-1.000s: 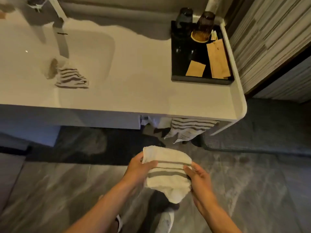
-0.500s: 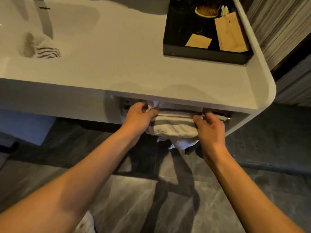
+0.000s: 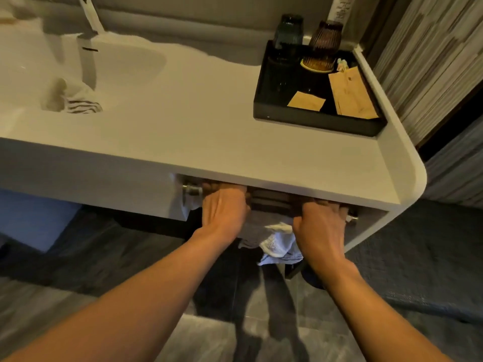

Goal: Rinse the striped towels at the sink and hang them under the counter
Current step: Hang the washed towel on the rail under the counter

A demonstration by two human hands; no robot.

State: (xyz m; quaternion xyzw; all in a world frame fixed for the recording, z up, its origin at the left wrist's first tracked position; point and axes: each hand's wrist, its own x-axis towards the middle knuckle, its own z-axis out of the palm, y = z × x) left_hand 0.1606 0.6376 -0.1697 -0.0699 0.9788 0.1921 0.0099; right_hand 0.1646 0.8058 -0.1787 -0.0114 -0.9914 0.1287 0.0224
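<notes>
While both arms reach up from the bottom of the frame, the left hand and right hand lie knuckles-up under the front lip of the counter, at lower centre. Fingers of each curl out of sight over a striped towel draped on the rail there; both hands appear to grasp it, one at each end. Its loose pale end hangs between the wrists. Upper left, a second striped towel lies bunched in the sink, beside the drain. Upper right, a black tray sits on the counter holding two glasses and paper packets.
</notes>
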